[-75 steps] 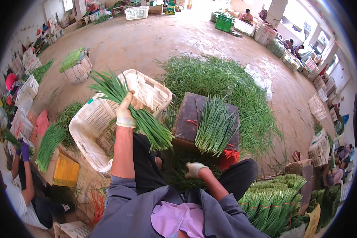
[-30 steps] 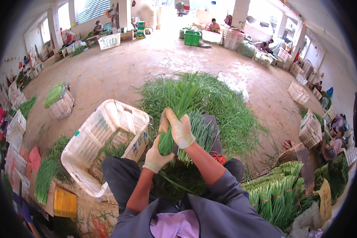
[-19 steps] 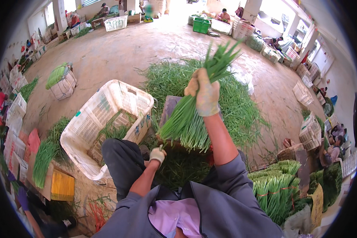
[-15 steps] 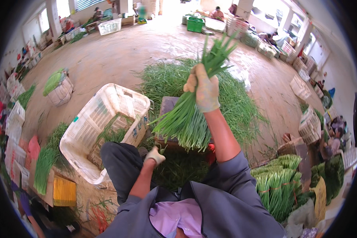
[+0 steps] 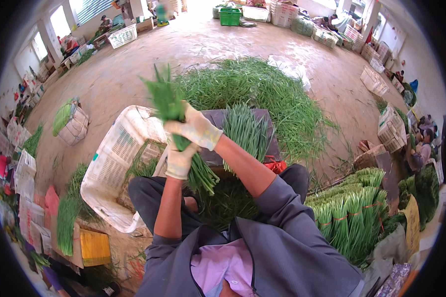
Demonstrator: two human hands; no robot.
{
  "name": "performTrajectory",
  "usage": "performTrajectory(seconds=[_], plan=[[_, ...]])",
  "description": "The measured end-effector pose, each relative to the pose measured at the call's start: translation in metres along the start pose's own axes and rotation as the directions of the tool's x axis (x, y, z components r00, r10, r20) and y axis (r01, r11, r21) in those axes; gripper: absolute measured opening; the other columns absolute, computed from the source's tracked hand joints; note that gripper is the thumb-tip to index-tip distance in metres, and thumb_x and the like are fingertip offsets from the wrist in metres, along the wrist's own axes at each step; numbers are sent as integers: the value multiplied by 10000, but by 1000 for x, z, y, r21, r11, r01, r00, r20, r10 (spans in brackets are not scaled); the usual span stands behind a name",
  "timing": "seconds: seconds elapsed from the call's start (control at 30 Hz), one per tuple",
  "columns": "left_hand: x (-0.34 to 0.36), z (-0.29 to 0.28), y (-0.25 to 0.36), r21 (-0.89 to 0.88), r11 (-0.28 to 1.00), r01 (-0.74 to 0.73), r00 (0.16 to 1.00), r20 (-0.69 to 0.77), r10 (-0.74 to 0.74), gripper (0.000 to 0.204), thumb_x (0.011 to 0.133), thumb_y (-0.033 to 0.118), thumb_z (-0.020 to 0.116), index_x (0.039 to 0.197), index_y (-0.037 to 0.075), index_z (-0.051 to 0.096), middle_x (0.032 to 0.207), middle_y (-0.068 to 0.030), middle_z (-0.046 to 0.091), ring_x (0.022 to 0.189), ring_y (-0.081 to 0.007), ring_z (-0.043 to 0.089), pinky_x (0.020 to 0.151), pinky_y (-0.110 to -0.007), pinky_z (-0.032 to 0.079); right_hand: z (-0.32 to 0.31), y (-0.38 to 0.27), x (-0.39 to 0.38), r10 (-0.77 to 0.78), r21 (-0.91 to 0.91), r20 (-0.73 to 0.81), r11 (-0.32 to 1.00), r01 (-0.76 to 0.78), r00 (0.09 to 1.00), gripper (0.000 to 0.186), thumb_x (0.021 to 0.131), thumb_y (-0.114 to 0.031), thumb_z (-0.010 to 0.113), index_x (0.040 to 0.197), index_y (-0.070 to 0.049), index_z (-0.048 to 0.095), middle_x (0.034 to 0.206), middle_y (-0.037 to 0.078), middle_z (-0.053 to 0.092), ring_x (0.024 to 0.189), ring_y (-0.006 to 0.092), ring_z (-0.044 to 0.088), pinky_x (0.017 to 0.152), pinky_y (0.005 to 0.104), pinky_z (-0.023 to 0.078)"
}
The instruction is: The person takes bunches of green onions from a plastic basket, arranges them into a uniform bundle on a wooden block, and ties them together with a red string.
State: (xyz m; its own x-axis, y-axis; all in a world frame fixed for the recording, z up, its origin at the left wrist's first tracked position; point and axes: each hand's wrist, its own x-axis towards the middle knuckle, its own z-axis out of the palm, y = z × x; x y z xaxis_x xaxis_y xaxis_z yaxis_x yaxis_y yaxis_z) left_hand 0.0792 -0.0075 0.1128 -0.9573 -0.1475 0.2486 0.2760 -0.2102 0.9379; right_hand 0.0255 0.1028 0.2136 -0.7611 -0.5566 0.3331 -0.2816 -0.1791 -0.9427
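Both my hands wear pale, stained work gloves and are closed round one bunch of long green chives (image 5: 201, 173). My right hand (image 5: 195, 127) wraps the bunch higher up, near the leafy tips. Just below it, my left hand (image 5: 180, 162) grips the stalks. The bunch tilts, its tips up and to the left and its cut ends down toward my lap. Beside it to the right, more chives (image 5: 245, 132) lie loose on a low dark board (image 5: 212, 118). Red ties (image 5: 276, 166) hang at the board's near right corner.
A white slatted crate (image 5: 104, 185) stands at my left. Beyond the board spreads a heap of loose greens (image 5: 262, 81). Banded bunches (image 5: 349, 213) stand upright at my right. A yellow box (image 5: 95, 247) sits lower left. Other people work along the walls.
My right hand has swung left and down with the bunch. My left hand has come up from beside my knee and closed on the stalks. Chives on the board now show uncovered.
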Motion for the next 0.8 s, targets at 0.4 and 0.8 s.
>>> performTrajectory(seconds=[0.4,0.8], plan=[[17,-83,20,-542,839,-49,916,-360,-179,211,935,105,581,1131,35,549,687,-11,494,601,-156,482,629,-328,468,9,138,-129,325,-302,168,916,-265,931,311,925,-323,666,1019,-29,630,864,157,698,836,334,683,779,402,516],[31,-132,4,-593,791,-147,847,-489,-209,173,936,211,589,806,109,540,741,-26,548,736,-211,563,742,-375,486,-15,192,-189,365,-732,200,673,-109,909,500,783,-366,770,1159,-66,637,997,198,698,963,368,671,846,445,530]])
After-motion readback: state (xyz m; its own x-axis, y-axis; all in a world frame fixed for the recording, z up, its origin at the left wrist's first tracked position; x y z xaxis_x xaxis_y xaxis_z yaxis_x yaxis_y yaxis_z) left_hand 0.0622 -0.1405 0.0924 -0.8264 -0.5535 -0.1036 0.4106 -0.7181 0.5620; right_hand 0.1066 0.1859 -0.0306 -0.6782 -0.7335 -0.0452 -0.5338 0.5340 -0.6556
